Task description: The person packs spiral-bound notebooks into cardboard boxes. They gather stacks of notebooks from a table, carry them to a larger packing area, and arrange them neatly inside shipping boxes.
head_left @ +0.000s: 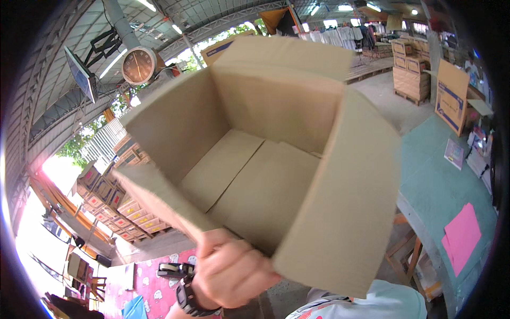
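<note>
A large brown cardboard box is held up in front of me, tilted so that its inside faces me. Its top flaps stand spread outward, and a seam runs across the bottom panels. My left hand, with a dark watch on the wrist, is closed over the box's near edge, fingers folded against the cardboard. My right hand does not show; the box covers much of the middle of the view. Beside my left wrist, a black tape dispenser rests on a pink patterned cloth.
At right, a green table bears pink sheets, a booklet and an open carton. Stacked cartons stand at left and on a pallet at far right. A round clock hangs upper left.
</note>
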Demonstrator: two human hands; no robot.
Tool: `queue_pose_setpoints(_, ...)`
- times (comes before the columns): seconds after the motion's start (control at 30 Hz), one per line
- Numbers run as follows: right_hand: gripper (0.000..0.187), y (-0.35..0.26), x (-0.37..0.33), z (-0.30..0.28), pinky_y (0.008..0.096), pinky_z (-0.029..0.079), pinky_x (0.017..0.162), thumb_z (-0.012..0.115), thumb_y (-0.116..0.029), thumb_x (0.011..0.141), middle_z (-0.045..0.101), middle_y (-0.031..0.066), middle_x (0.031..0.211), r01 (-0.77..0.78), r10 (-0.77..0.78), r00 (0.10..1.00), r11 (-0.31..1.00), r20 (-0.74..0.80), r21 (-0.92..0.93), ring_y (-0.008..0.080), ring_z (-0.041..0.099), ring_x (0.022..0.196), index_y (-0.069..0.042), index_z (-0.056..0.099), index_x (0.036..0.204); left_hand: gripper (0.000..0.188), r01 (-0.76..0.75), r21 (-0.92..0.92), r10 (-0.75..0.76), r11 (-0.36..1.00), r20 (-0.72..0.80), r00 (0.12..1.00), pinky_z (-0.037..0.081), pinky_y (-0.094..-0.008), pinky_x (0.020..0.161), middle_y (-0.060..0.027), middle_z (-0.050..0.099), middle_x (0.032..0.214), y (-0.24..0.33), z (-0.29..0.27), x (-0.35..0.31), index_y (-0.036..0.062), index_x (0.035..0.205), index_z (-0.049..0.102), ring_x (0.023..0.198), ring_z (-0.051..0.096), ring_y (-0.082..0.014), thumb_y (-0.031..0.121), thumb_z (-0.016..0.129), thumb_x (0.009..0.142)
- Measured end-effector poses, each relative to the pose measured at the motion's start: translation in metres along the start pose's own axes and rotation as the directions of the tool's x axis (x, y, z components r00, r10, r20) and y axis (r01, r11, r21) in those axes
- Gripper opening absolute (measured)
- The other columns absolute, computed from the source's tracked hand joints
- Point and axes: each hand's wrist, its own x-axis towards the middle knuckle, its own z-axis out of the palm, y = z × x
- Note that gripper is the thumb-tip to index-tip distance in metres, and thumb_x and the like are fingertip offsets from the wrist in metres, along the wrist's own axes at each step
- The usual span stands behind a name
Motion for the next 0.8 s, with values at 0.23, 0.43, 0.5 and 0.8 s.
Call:
queue_pose_setpoints(0.23, 0.080, -0.183, 0.066, -0.032, 0.0489, 0.037, 0.092, 0.062, -0.040, 0.081, 0.031, 0.0116, 0.138, 0.483, -0.483, 0.875, 0.868, 0.029, -0.115, 0.0257, 0.038, 0.122, -0.018, 0.014, 0.141, 0.020, -0.175, -0.131, 0.157, 0.976, -0.138, 0.978, 0.038, -0.0342, 0.067, -0.0037, 0.051, 0.071, -0.058, 0.104, 0.095, 0.0044, 0.076, 0.056, 0.068, 0.052, -0.0201, 0.014, 0.067, 0.061)
queue_pose_setpoints(0.43, 0.079, -0.332, 0.131, -0.053, 0.0504, 0.036, 0.094, 0.061, -0.040, 0.081, 0.031, 0.0117, 0.139, 0.682, -0.669, 0.731, 0.711, 0.135, -0.171, 0.0264, 0.036, 0.124, -0.017, 0.015, 0.141, 0.048, 0.136, -0.322, -0.219, 0.937, -0.238, 0.946, 0.035, -0.0435, 0.092, -0.0187, 0.044, 0.119, -0.115, 0.192, 0.149, 0.0052, 0.109, 0.055, 0.111, 0.042, -0.0360, 0.010, 0.069, 0.063)
queue_pose_setpoints(0.5, 0.078, -0.381, 0.148, -0.062, 0.0509, 0.035, 0.094, 0.061, -0.040, 0.081, 0.031, 0.0118, 0.139, 0.711, -0.703, 0.700, 0.668, 0.129, -0.218, 0.0266, 0.036, 0.125, -0.017, 0.016, 0.141, 0.057, 0.233, -0.371, -0.319, 0.899, -0.187, 0.929, 0.030, -0.0451, 0.099, -0.0209, 0.035, 0.132, -0.123, 0.207, 0.137, 0.0067, 0.116, 0.054, 0.120, 0.034, -0.0402, 0.013, 0.072, 0.061)
queue_pose_setpoints(0.8, 0.071, -0.399, 0.249, -0.184, 0.0447, 0.036, 0.094, 0.063, -0.021, 0.078, 0.034, 0.0139, 0.137, -0.256, -0.882, 0.399, 0.156, -0.251, -0.954, 0.0318, 0.043, 0.116, -0.009, 0.026, 0.137, 0.043, 0.901, -0.094, -0.904, 0.423, 0.032, 0.427, 0.029, -0.0452, 0.100, -0.0180, 0.038, 0.132, -0.134, 0.275, -0.075, 0.0069, 0.105, 0.057, 0.124, 0.034, -0.0344, 0.010, 0.070, 0.064)
